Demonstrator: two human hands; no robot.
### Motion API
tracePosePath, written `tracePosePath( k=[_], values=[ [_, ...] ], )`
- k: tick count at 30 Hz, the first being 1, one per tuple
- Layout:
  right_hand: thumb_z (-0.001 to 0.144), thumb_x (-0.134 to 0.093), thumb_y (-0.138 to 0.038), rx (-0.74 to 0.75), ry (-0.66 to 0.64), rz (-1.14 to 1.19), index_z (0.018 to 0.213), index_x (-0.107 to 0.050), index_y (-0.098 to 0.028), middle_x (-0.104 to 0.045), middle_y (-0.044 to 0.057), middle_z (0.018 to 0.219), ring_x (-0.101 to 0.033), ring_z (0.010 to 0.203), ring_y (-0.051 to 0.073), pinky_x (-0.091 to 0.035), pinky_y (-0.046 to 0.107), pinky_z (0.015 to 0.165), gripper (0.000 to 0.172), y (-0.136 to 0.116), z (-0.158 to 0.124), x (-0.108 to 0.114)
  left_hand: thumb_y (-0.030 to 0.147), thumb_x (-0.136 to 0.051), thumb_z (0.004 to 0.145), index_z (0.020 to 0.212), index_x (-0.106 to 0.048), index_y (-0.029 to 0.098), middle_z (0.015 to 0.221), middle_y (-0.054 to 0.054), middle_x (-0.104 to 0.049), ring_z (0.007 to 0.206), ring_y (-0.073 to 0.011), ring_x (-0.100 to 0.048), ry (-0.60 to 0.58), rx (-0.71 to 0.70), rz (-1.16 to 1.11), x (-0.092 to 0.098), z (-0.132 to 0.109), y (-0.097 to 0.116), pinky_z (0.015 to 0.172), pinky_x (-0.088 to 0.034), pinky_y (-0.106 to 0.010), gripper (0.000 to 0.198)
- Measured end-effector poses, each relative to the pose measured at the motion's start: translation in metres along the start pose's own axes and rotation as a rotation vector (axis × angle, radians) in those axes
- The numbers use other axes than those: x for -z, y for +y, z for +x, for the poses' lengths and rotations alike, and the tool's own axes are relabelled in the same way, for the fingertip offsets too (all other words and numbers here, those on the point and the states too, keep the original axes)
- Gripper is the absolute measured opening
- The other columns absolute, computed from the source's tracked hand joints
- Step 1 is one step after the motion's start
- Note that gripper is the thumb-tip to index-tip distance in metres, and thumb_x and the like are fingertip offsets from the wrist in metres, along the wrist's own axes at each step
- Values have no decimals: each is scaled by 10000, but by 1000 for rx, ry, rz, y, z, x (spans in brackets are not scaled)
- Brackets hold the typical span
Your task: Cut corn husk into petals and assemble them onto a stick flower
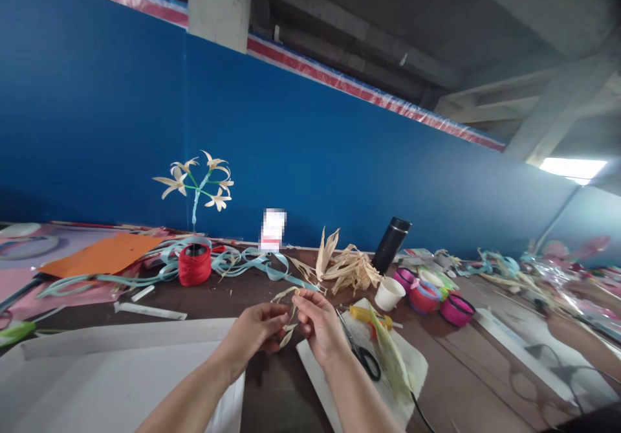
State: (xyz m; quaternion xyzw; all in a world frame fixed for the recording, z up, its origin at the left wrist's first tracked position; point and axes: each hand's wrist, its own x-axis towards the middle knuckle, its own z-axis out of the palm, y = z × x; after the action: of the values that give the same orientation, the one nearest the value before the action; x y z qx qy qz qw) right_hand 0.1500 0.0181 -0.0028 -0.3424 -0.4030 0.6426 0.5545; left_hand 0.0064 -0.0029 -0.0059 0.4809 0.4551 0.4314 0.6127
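Observation:
My left hand (256,331) and my right hand (317,323) meet above the brown table (272,394), both pinched on a small pale dried-husk petal piece (290,316). Thin husk strips stick up and hang down between the fingers. Just right of my right hand, black-handled scissors (363,354) lie on a white board (412,365), beside a green-yellow husk leaf (388,355) and a yellow glue gun (371,316). A heap of dried husks (347,268) lies behind the hands.
A red thread spool (195,265) and light blue ribbon (242,261) lie at the back left. A finished husk flower sprig (198,184) stands against the blue wall. A black flask (391,245), a white cup (389,294) and pink tape rolls (456,310) sit right. Another person's arm (582,342) reaches in at far right.

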Motion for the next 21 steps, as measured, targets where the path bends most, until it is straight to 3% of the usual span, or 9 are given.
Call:
tracePosePath(
  k=[5, 10, 13, 16, 21],
  values=[
    [663, -708, -251, -10, -43, 36, 811, -624, -144, -524, -22, 610, -320, 437, 21, -192, 131, 376, 201, 0, -1, -1, 405, -687, 616, 918, -610, 141, 825, -39, -630, 631, -94, -546, -73, -20, -43, -6, -5, 3, 512, -447, -190, 409],
    [654, -711, -257, -15, -40, 29, 792, -608, -145, -523, -32, 586, -320, 426, 23, -197, 133, 370, 206, 1, -1, -1, 422, -705, 580, 775, -589, 140, 638, 15, -595, 573, -92, -554, 34, 5, -54, -9, -1, -1, 547, -478, -217, 362],
    [645, -715, -260, -15, -9, 12, 774, -604, -152, -510, -46, 560, -332, 424, 25, -200, 134, 372, 202, 2, -1, 0, 418, -715, 564, 735, -569, 140, 601, 26, -580, 555, -91, -556, 46, 11, -102, -8, 2, -4, 590, -498, -249, 358],
    [627, -725, -273, -28, 8, 8, 762, -605, -155, -570, -20, 655, -362, 434, 25, -198, 137, 371, 216, 1, -1, 0, 410, -719, 558, 717, -563, 140, 581, 33, -571, 534, -87, -545, 44, 23, -98, -6, 1, -3, 600, -500, -260, 350],
    [650, -714, -271, -59, -19, 50, 742, -593, -154, -596, 6, 754, -376, 449, 21, -192, 131, 375, 192, -1, -1, 0, 421, -661, 619, 743, -577, 151, 559, 42, -546, 502, -74, -505, 43, 4, -40, -2, 0, -3, 471, -423, -183, 309]
  ],
)
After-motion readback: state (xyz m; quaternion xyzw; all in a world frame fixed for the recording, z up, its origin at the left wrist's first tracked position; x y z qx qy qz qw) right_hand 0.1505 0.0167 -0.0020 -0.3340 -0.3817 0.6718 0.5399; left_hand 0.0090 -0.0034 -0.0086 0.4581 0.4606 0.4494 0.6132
